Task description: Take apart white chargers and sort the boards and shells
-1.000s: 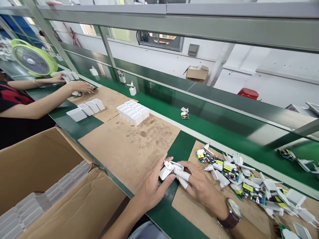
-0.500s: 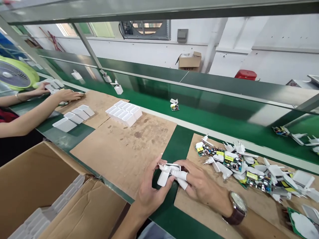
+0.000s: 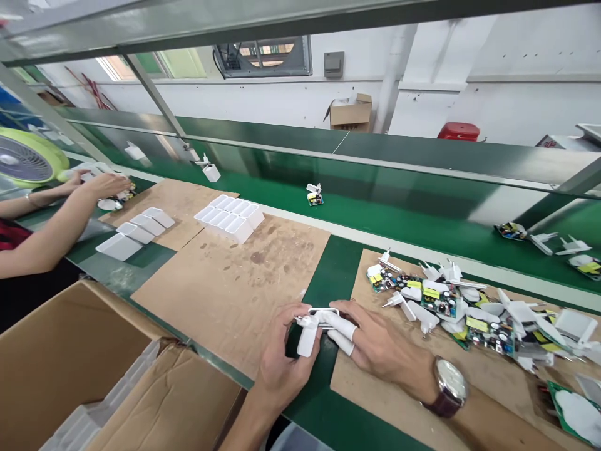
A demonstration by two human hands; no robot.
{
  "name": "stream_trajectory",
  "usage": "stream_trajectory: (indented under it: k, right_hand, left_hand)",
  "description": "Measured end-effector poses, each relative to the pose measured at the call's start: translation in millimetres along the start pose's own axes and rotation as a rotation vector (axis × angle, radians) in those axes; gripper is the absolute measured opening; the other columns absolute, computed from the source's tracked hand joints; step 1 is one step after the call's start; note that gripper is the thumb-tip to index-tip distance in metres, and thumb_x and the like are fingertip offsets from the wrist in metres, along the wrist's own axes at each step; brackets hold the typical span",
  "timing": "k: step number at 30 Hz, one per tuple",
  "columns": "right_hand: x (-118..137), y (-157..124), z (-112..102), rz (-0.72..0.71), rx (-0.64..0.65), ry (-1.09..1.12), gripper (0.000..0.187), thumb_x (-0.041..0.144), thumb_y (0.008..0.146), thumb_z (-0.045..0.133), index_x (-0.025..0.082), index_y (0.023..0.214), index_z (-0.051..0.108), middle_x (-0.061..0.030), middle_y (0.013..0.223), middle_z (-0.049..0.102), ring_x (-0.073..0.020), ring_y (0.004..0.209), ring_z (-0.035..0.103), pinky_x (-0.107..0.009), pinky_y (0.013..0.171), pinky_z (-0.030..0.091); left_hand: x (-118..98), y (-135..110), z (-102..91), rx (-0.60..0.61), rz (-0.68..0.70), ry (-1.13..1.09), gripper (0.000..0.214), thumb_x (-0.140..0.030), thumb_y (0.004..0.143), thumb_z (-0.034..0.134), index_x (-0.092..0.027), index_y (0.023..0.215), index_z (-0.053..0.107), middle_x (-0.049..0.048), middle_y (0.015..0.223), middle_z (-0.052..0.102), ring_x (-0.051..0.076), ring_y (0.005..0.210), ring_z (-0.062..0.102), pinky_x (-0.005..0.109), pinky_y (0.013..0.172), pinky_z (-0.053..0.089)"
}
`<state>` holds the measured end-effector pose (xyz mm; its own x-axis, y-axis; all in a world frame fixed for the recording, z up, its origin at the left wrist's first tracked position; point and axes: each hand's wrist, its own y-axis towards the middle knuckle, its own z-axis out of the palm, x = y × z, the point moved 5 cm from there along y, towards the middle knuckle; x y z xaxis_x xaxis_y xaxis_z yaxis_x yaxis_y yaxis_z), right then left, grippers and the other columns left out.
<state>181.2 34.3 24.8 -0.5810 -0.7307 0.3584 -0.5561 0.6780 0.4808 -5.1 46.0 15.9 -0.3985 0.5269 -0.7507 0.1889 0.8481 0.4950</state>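
Both my hands meet over the green bench strip at the bottom centre, closed on one white plastic charger housing (image 3: 313,321). My left hand (image 3: 282,360) pinches its lower white piece with thumb and fingers. My right hand (image 3: 375,344), with white finger cots on two fingers and a watch on the wrist, grips its upper open shell. Just right of my right hand lies a heap of green circuit boards and white plug parts (image 3: 469,310) on a brown board. A block of white shells (image 3: 230,217) stands on the brown board (image 3: 235,282) ahead.
A green conveyor belt (image 3: 399,213) runs behind the boards, carrying a small board-and-plug piece (image 3: 313,194) and more parts (image 3: 549,241) at the right. An open cardboard box (image 3: 84,376) with clear trays sits at lower left. A co-worker's hands (image 3: 101,185) work at far left, near a green fan (image 3: 28,160).
My view has swung left and down. My left hand's fingers have curled round the white piece, turning it more upright against the shell in my right hand. The piece on the belt drifted left.
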Motion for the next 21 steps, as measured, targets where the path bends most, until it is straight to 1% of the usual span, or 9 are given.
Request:
stream_trajectory:
  k: [2, 4, 7, 10, 12, 14, 17, 19, 21]
  right_hand:
    - [3, -2, 2, -0.038, -0.019, -0.112, 0.027, 0.008, 0.099, 0.049, 0.012, 0.123, 0.062, -0.0261, 0.132, 0.064, -0.0362, 0.113, 0.071, -0.051, 0.084, 0.068]
    - [5, -2, 2, -0.044, -0.022, -0.155, 0.024, 0.007, 0.098, 0.048, 0.013, 0.115, 0.063, -0.0269, 0.129, 0.066, -0.0364, 0.107, 0.074, -0.051, 0.080, 0.069]
    - [5, 1, -2, 0.005, -0.065, -0.058, 0.028, 0.010, 0.101, 0.049, 0.014, 0.127, 0.059, -0.0229, 0.128, 0.069, -0.0328, 0.108, 0.075, -0.047, 0.083, 0.069]
    - [0, 1, -5, 0.070, -0.112, 0.093, 0.041, 0.017, 0.105, 0.052, 0.018, 0.145, 0.047, -0.0184, 0.129, 0.071, -0.0295, 0.110, 0.076, -0.043, 0.087, 0.069]
    - [-3, -2, -4, 0.099, -0.120, 0.130, 0.047, 0.020, 0.105, 0.053, 0.020, 0.151, 0.041, -0.0174, 0.130, 0.072, -0.0292, 0.110, 0.077, -0.044, 0.088, 0.069]
    - [-4, -4, -3, 0.086, -0.123, 0.105, 0.049, 0.019, 0.105, 0.054, 0.020, 0.152, 0.041, -0.0185, 0.132, 0.071, -0.0305, 0.114, 0.075, -0.045, 0.091, 0.068]
    - [-3, -5, -1, 0.048, -0.078, 0.055, 0.046, 0.015, 0.102, 0.055, 0.018, 0.147, 0.049, -0.0213, 0.138, 0.066, -0.0335, 0.120, 0.072, -0.048, 0.096, 0.066]
    - [-5, -4, 1, 0.086, -0.023, 0.106, 0.042, 0.016, 0.102, 0.055, 0.020, 0.143, 0.052, -0.0192, 0.137, 0.067, -0.0319, 0.117, 0.073, -0.047, 0.095, 0.067]
    - [-9, -4, 1, 0.166, -0.011, 0.201, 0.040, 0.020, 0.103, 0.056, 0.023, 0.143, 0.050, -0.0146, 0.130, 0.071, -0.0279, 0.109, 0.076, -0.043, 0.090, 0.068]
  left_hand:
    - [0, -1, 0.1, -0.004, 0.009, -0.004, 0.036, -0.017, 0.097, 0.066, -0.026, 0.129, 0.054, 0.0075, 0.118, 0.065, 0.024, 0.117, 0.067, 0.045, 0.100, 0.063]
    - [0, -1, 0.2, -0.002, 0.016, -0.009, 0.035, -0.017, 0.097, 0.066, -0.026, 0.129, 0.053, 0.0073, 0.118, 0.064, 0.023, 0.116, 0.067, 0.044, 0.100, 0.063]
    - [-1, 0, 0.1, 0.005, 0.005, 0.000, 0.035, -0.017, 0.098, 0.065, -0.027, 0.129, 0.053, 0.0070, 0.116, 0.065, 0.023, 0.114, 0.068, 0.042, 0.098, 0.063]
    - [-1, 1, -0.1, 0.009, -0.006, 0.007, 0.035, -0.017, 0.098, 0.064, -0.027, 0.130, 0.054, 0.0068, 0.117, 0.066, 0.023, 0.113, 0.069, 0.040, 0.096, 0.063]
    - [-1, 1, -0.5, 0.002, 0.001, 0.006, 0.035, -0.018, 0.097, 0.065, -0.027, 0.129, 0.054, 0.0068, 0.117, 0.066, 0.023, 0.112, 0.069, 0.039, 0.096, 0.063]
    - [-1, 1, -0.6, -0.003, 0.013, 0.008, 0.035, -0.018, 0.097, 0.065, -0.027, 0.129, 0.054, 0.0069, 0.117, 0.066, 0.023, 0.112, 0.069, 0.040, 0.096, 0.063]
    - [-1, 1, -0.4, -0.004, 0.023, 0.021, 0.035, -0.017, 0.096, 0.066, -0.026, 0.128, 0.054, 0.0069, 0.116, 0.066, 0.024, 0.113, 0.069, 0.040, 0.096, 0.063]
    - [-1, 1, -0.5, -0.008, 0.028, 0.024, 0.036, -0.017, 0.096, 0.066, -0.026, 0.128, 0.053, 0.0069, 0.117, 0.066, 0.024, 0.113, 0.070, 0.040, 0.096, 0.063]
    - [-1, 1, -0.4, -0.008, 0.027, 0.018, 0.036, -0.018, 0.096, 0.066, -0.026, 0.128, 0.053, 0.0069, 0.117, 0.066, 0.024, 0.113, 0.070, 0.040, 0.097, 0.063]
